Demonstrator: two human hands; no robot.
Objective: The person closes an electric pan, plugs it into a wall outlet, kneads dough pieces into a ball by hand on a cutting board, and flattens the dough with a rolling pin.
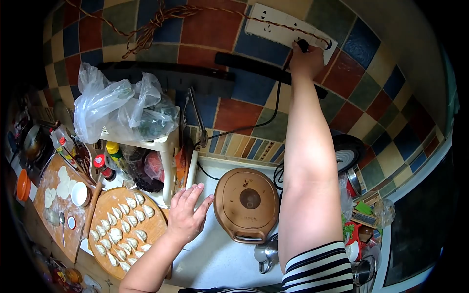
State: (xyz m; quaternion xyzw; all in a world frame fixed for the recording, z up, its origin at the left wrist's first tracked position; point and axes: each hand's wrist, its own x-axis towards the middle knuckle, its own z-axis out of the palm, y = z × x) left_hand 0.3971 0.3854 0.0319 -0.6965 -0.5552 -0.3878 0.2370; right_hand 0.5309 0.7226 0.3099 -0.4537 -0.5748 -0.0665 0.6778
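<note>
My right hand (pixel 307 62) reaches up to the white wall socket panel (pixel 273 25), its fingers closed round a black plug (pixel 303 45) at the panel's lower right. From there a black cord (pixel 279 100) runs down behind the counter. My left hand (pixel 188 215) is held over the white counter with its fingers spread, holding nothing. Just right of it lies a closed brown electric griddle (pixel 248 201) with a front handle. Left of that hand, a round wooden board (pixel 105 200) carries several rows of raw dumplings (pixel 116 235).
A small white rack (pixel 168 146) holds plastic bags (pixel 124 105), with sauce bottles (pixel 103 166) beneath. A floured board (pixel 58 205) at left bears wrappers, a white bowl (pixel 80 194) and a rolling pin (pixel 93 210). A metal cup (pixel 265 254) stands by the griddle. Brown twisted wire (pixel 151 29) hangs above.
</note>
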